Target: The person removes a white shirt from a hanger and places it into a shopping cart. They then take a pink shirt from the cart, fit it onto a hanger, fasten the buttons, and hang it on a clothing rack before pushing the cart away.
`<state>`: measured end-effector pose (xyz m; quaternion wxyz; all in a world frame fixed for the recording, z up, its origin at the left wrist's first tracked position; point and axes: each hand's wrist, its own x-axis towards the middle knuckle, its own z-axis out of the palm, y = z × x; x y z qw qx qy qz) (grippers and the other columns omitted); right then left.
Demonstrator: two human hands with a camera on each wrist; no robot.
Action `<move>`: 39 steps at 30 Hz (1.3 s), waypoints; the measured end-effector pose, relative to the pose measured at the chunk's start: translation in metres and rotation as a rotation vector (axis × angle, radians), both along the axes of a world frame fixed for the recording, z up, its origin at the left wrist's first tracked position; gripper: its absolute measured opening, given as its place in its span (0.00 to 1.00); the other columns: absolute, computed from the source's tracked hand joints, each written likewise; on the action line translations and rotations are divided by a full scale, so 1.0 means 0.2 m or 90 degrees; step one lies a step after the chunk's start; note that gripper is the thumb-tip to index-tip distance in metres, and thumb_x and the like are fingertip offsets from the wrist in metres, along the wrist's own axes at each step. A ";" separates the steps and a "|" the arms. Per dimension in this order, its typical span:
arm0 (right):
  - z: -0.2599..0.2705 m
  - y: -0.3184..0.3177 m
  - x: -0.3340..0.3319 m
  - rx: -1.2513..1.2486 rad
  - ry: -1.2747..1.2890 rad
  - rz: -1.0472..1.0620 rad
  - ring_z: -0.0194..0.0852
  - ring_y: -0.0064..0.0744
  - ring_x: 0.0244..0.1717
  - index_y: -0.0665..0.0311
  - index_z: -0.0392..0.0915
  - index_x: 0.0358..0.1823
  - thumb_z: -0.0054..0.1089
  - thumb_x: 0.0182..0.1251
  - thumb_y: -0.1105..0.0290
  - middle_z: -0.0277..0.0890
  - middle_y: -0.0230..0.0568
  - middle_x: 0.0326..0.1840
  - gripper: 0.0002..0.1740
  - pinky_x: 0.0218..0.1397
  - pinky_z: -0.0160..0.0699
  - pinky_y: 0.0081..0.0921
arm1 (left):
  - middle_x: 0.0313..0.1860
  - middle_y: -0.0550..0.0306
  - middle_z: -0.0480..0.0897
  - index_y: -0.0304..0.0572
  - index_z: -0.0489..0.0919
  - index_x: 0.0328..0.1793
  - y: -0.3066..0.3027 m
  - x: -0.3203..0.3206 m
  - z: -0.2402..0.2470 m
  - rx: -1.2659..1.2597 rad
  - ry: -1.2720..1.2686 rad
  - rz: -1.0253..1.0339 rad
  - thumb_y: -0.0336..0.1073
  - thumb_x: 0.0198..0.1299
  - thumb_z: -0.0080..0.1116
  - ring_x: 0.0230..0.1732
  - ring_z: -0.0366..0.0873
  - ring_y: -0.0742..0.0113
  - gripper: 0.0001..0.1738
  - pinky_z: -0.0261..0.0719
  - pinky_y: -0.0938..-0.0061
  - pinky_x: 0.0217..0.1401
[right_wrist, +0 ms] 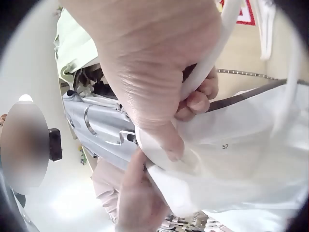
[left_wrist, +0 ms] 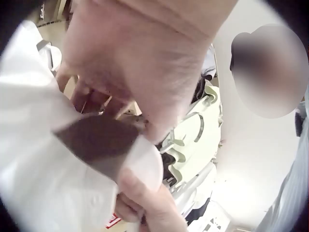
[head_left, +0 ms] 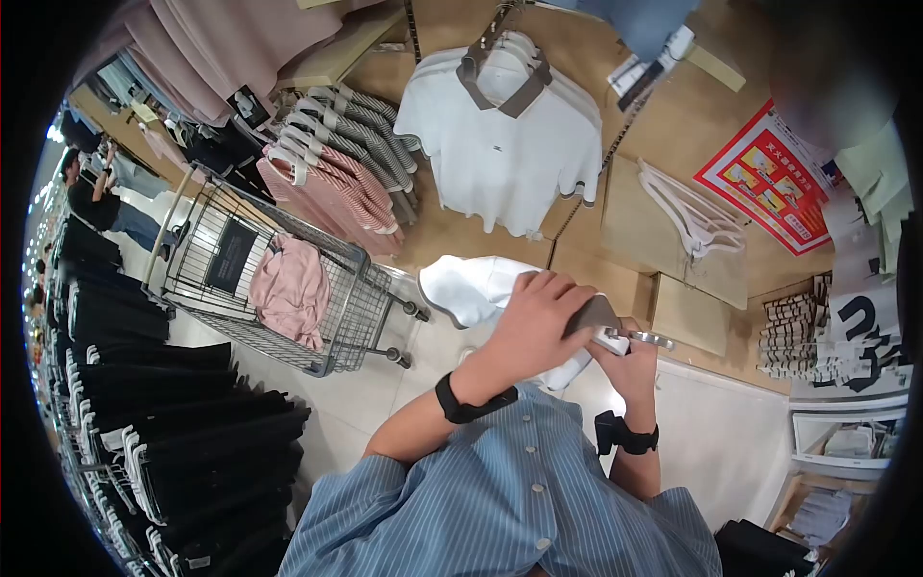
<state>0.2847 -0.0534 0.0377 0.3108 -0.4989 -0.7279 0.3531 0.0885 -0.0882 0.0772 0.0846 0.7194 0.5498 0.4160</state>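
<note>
Folded in front of the body is a white shirt (head_left: pixel 471 288) with a grey-brown collar (left_wrist: pixel 99 142). My left hand (head_left: pixel 540 322) grips it at the collar, its fingers partly hidden behind the fabric in the left wrist view. Close beside it, my right hand (head_left: pixel 630 370) holds a white hanger (right_wrist: pixel 212 53) against the shirt, fingers curled round it and thumb pressed flat. The hanger's metal hook (head_left: pixel 654 338) sticks out past the right hand. In the right wrist view the shirt's white cloth (right_wrist: pixel 251 150) carries the number 52.
A shopping cart (head_left: pixel 332 356) holding a pink garment (head_left: pixel 290 288) stands at left. Ahead hang white shirts (head_left: pixel 510 144) and striped shirts (head_left: pixel 332 183); empty hangers (head_left: pixel 687 212) hang right of them. Dark clothes (head_left: pixel 212 433) line the lower left. A person (head_left: pixel 101 207) is at far left.
</note>
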 end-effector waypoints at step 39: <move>-0.40 0.33 0.68 -0.200 0.339 -0.025 0.76 0.21 0.35 0.64 0.80 0.45 0.64 0.58 0.75 0.80 0.34 0.39 0.12 0.34 0.75 0.20 | 0.25 0.49 0.83 0.28 0.79 0.40 -0.10 0.13 0.18 -0.125 -0.156 0.255 0.30 0.41 0.68 0.29 0.81 0.70 0.18 0.78 0.75 0.35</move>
